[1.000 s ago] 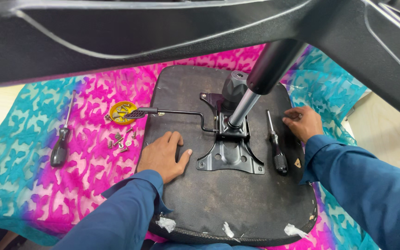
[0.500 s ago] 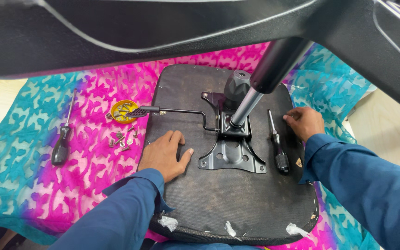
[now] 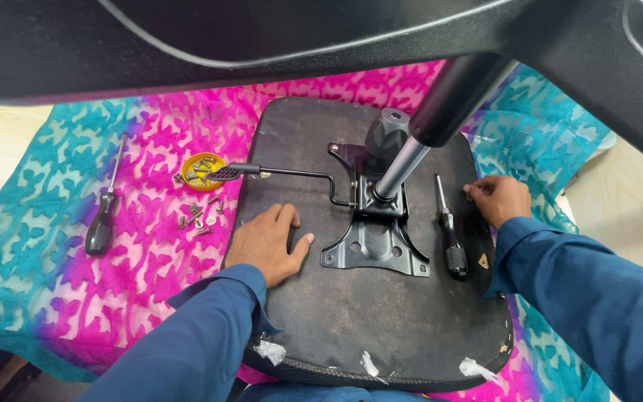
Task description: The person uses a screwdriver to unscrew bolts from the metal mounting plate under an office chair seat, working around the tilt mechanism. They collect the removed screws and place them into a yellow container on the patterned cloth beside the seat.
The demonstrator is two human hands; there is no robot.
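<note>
The mounting plate [image 3: 376, 251] sits on the upturned seat [image 3: 366, 313] with loose screws [image 3: 199, 216] unfitted left of the fingers; left hand [image 3: 269, 242] lies flat and empty, right hand [image 3: 498, 199] curls loosely on the seat edge, neither holding a tool.

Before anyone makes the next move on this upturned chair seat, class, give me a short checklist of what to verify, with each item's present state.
1. Left hand flat on seat: ok.
2. Right hand on the seat's edge: ok.
3. Plate flat against seat: ok; whether it is bolted, cannot tell.
4. Screwdriver beside plate, within reach: ok.
5. Screws loose on cloth, not contained: not ok.
6. Second screwdriver lying apart on cloth: ok.
</note>
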